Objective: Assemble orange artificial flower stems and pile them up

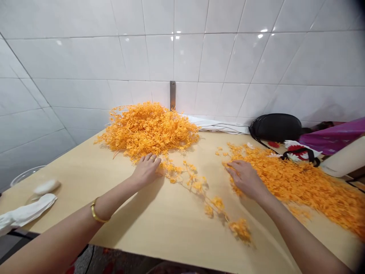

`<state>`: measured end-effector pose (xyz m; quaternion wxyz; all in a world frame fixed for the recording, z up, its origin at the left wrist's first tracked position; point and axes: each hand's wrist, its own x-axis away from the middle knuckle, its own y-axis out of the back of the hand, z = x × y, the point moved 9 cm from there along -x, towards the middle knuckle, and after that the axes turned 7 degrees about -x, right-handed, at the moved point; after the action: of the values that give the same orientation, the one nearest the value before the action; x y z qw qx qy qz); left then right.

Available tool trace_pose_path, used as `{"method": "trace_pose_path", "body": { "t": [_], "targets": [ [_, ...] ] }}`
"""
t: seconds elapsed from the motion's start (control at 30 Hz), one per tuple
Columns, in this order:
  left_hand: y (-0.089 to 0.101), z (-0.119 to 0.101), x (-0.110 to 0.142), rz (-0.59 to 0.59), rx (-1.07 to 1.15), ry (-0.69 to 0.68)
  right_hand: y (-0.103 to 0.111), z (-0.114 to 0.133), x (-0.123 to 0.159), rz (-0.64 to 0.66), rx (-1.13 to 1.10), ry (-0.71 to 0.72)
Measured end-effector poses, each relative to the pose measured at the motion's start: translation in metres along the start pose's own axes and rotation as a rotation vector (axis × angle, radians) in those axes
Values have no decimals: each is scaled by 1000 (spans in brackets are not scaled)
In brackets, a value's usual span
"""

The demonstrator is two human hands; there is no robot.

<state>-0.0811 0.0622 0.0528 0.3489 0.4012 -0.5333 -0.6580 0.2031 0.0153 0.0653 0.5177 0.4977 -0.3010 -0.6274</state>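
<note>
- Head view, looking down: my left hand [146, 170] lay palm-down at the lower edge of the left orange heap of sprigs [148, 129], fingers lightly curled, right at the top of a loose orange branch [196, 186]. I could not tell whether it had hold of that branch.
- My right hand [245, 179] was palm-down and half open, its fingertips [229, 169] in the near edge of the right orange heap of sprigs [296, 186]. I could not tell whether they gripped anything.
- The loose orange branch lay alone on the pale wooden tabletop [171, 228], running from my left hand toward the lower middle of the frame, between my hands.
- A gold bangle [98, 211] circled my left wrist.
- The tabletop's near edge ran across the bottom of the frame, with bare wood in the lower middle giving my hands open room.
- Upper left, the table met a white tile wall [85, 57].
- Upper right, a black bag [275, 127] and purple cloth [333, 137] crowded the far corner; a white cloth [28, 211] lay at the left edge.
</note>
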Motion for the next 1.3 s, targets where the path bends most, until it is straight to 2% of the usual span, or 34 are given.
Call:
{"method": "trace_pose_path", "body": {
  "t": [0.07,0.13,0.2,0.27,0.3,0.37,0.43,0.47,0.53,0.6,0.67,0.73,0.8,0.9,0.97,1.1,1.2,1.3],
  "targets": [
    [8,-11,-14,-72,25,1,-5,21,18,124,-286,5],
    [19,-23,-17,-141,75,-24,-15,45,40,253,-425,30],
    [30,-33,-8,-175,166,-36,-23,62,57,305,-387,83],
    [31,-39,7,-124,337,5,-31,67,68,299,-262,118],
    [25,-41,16,-45,464,48,-34,67,71,286,-199,125],
    [0,-48,34,188,828,184,-40,62,73,251,-110,140],
    [-27,-55,50,358,1297,405,-43,59,74,229,-75,167],
    [-38,-58,53,384,1531,531,-44,59,74,225,-69,185],
    [-53,-59,50,338,1905,759,-46,64,77,224,-66,241],
    [-63,-57,39,267,2096,916,-46,73,82,214,-60,318],
    [-67,-57,23,240,2167,964,-48,82,85,195,-37,382],
    [-65,-58,6,213,2188,929,-51,89,85,176,3,410],
    [-57,-56,-12,125,2201,848,-54,95,79,164,54,410],
    [-35,-53,-37,-46,2221,693,-61,111,60,165,130,383],
    [-21,-55,-50,-98,2238,608,-68,127,46,197,162,359],
    [-5,-61,-65,-117,2151,509,-92,166,27,300,163,409],
    [-1,-67,-70,-96,1963,382,-106,180,20,338,141,453],
    [-11,-74,-73,22,1877,258,-96,177,16,332,46,460]
  ]
}}
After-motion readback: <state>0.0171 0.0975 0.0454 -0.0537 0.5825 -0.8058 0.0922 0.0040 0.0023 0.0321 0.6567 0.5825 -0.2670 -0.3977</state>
